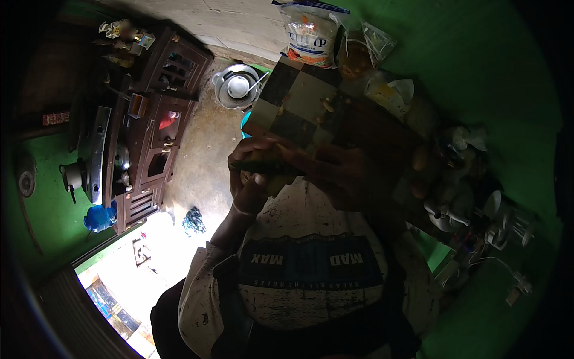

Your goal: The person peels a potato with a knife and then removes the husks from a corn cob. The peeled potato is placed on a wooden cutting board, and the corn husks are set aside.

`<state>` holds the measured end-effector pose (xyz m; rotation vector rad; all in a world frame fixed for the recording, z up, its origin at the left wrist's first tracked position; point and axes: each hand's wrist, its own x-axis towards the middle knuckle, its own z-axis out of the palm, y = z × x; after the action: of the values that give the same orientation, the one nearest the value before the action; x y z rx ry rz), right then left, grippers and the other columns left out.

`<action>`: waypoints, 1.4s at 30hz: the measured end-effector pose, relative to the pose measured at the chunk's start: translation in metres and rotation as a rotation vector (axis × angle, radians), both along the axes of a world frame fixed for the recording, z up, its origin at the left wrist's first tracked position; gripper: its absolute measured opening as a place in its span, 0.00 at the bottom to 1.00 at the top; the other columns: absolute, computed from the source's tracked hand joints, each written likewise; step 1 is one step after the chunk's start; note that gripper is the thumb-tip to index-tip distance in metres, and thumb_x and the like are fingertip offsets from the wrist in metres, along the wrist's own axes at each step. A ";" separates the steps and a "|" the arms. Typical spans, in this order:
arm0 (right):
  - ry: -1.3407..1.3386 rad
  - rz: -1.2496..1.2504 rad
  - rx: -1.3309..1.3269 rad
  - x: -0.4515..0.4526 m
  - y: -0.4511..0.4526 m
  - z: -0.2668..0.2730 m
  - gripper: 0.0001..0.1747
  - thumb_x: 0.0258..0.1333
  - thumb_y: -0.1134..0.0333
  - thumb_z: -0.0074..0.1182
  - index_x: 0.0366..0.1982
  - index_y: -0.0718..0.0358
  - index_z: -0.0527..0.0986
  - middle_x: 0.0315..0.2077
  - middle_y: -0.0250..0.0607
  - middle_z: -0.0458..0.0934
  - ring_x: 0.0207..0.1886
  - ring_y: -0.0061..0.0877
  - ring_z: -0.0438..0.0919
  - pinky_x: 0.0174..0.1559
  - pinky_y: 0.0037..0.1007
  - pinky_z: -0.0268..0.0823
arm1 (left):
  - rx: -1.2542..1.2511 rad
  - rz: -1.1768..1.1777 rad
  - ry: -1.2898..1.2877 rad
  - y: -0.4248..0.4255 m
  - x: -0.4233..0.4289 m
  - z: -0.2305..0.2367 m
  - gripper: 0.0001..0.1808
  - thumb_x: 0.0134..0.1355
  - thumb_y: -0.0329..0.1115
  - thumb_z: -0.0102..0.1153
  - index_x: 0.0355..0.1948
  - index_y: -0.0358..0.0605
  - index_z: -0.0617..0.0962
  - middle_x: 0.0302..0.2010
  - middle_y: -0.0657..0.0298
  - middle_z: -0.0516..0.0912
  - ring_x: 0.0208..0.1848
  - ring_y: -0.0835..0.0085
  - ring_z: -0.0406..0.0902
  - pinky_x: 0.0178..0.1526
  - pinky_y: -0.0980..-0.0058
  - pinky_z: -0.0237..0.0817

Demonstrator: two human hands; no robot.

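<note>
In front of my chest, my left hand (249, 181) is wrapped around a yellowish-green piece of produce (274, 183), whose exact kind is hard to make out. A dark, narrow blade-like strip (264, 168) lies across it; in the shadow I cannot tell whether it is a knife or green skin. The strip runs into the fingers of my right hand (338, 172), which grip its end and touch the far side of the produce. Much of my right hand is lost in shadow. Beyond both hands is a checkered tabletop (307, 92) with small scraps (327, 105) on it.
A printed plastic bag (311, 38) and a jar (354, 54) stand at the table's far end. Along the right are a kettle (448, 215) and plastic packets (390, 94). Pots (237, 85) sit on the floor. A brown wooden cabinet (157, 121) lines the left side.
</note>
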<state>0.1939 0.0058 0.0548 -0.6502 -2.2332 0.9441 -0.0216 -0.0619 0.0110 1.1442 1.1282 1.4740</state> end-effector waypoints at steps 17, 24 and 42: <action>0.062 0.092 -0.221 0.001 0.002 0.006 0.34 0.66 0.72 0.59 0.72 0.43 0.69 0.69 0.40 0.72 0.42 0.41 0.88 0.38 0.35 0.83 | -0.097 -0.121 -0.260 0.002 -0.011 0.004 0.41 0.51 0.55 0.75 0.58 0.35 0.78 0.47 0.57 0.85 0.49 0.70 0.84 0.53 0.71 0.75; 0.193 0.056 -0.195 -0.005 -0.002 -0.006 0.37 0.59 0.79 0.60 0.70 0.50 0.73 0.30 0.39 0.78 0.28 0.26 0.79 0.32 0.29 0.73 | -0.028 -0.155 -0.298 0.005 -0.002 0.013 0.46 0.51 0.55 0.76 0.63 0.36 0.73 0.45 0.51 0.84 0.41 0.68 0.85 0.47 0.69 0.78; -0.181 -0.403 -0.133 0.000 0.035 -0.023 0.25 0.69 0.71 0.58 0.65 0.67 0.73 0.31 0.37 0.78 0.30 0.21 0.76 0.33 0.24 0.68 | 0.011 -0.134 -0.658 0.018 -0.002 0.019 0.38 0.61 0.59 0.66 0.59 0.40 0.68 0.52 0.42 0.77 0.19 0.71 0.74 0.18 0.78 0.65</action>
<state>0.1937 0.0411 0.0314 -1.2354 -2.0852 0.8557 -0.0238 -0.0437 0.0304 0.6396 0.5752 1.5816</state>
